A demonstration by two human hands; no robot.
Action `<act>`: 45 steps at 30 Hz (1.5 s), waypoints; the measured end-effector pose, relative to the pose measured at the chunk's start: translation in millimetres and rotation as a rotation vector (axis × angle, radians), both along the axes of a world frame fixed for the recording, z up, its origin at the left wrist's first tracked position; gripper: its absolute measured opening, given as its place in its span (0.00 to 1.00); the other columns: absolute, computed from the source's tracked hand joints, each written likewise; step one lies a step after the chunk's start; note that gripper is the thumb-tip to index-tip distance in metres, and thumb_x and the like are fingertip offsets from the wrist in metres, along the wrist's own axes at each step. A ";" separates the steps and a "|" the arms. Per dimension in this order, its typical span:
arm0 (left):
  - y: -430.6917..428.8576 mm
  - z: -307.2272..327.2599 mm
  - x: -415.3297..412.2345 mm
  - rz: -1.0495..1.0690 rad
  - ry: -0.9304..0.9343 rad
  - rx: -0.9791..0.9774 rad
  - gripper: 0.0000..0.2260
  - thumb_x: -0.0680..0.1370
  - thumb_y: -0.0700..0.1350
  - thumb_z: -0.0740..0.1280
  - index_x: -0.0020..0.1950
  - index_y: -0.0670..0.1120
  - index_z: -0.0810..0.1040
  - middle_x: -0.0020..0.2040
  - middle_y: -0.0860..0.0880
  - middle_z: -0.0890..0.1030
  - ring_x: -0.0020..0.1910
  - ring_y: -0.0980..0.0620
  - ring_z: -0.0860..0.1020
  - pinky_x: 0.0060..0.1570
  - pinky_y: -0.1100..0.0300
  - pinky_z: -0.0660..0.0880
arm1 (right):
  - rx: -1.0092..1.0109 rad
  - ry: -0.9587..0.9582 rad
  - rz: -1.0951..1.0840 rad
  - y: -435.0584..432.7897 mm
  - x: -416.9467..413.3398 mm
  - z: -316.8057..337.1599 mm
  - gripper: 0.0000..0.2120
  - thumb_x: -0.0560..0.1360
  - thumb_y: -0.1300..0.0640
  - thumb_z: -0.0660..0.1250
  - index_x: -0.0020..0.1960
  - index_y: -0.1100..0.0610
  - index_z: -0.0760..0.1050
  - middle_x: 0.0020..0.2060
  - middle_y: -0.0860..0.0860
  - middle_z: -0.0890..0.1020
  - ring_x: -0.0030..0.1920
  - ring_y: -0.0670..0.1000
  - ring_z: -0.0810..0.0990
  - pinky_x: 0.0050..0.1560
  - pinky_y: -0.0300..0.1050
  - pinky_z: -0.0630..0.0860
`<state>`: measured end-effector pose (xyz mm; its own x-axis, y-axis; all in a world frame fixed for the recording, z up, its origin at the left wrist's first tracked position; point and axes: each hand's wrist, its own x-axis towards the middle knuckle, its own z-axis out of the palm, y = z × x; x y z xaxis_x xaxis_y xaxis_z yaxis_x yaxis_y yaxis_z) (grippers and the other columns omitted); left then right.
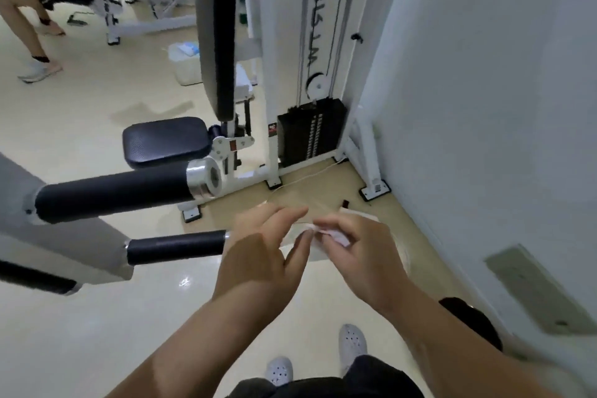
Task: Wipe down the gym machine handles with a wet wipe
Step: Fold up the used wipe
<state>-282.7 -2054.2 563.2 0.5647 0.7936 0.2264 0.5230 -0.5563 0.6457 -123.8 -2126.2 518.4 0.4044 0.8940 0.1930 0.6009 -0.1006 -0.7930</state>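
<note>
Okay, head view: left hand [258, 249] fingers half-curled, pinching one edge of a thin, crumpled white wet wipe [307, 229]; right hand [358, 245] fingers curled tight, gripping the other edge. Slim black cylindrical handle [176, 245] touches the left hand; thicker, chrome-capped padded roller [113, 194] above.

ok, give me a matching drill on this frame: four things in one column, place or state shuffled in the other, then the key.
Things
1. wipe
2. thin handle
3. weight stack
4. seat pad

Place or state
A. at the foot of the white tower, by the wall
B. held between left hand and right hand
C. black grip, its near end hidden behind the left hand
D. beyond the thick roller with the silver end cap

Pairs: 1-B, 2-C, 3-A, 4-D
</note>
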 end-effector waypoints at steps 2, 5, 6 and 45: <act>-5.8 1.8 17.0 -0.093 -0.053 0.016 0.14 0.76 0.46 0.74 0.61 0.50 0.83 0.50 0.60 0.79 0.45 0.61 0.75 0.48 0.66 0.71 | -0.014 0.088 -0.114 -18.2 6.9 5.6 0.15 0.76 0.57 0.74 0.57 0.40 0.78 0.38 0.41 0.84 0.42 0.41 0.83 0.40 0.31 0.76; -17.6 0.9 44.7 -0.203 -0.110 -0.206 0.11 0.80 0.49 0.70 0.61 0.58 0.81 0.48 0.67 0.78 0.50 0.65 0.76 0.42 0.72 0.71 | 0.002 0.154 -0.286 -46.1 17.0 16.0 0.12 0.74 0.54 0.76 0.47 0.39 0.77 0.39 0.38 0.84 0.40 0.41 0.82 0.37 0.32 0.75; -23.6 -0.6 54.5 -0.250 -0.131 -0.314 0.10 0.81 0.48 0.68 0.58 0.63 0.80 0.47 0.67 0.80 0.50 0.68 0.76 0.42 0.72 0.72 | 0.030 0.125 -0.335 -55.8 20.0 18.3 0.11 0.73 0.55 0.78 0.44 0.41 0.77 0.37 0.38 0.83 0.39 0.40 0.81 0.37 0.30 0.73; -282.5 -100.8 408.1 -0.626 0.466 -1.106 0.03 0.75 0.42 0.75 0.42 0.46 0.88 0.36 0.47 0.85 0.32 0.53 0.80 0.31 0.60 0.75 | -0.124 0.395 -1.167 -378.4 234.8 -92.2 0.16 0.73 0.63 0.75 0.43 0.41 0.79 0.33 0.39 0.81 0.37 0.38 0.79 0.37 0.29 0.71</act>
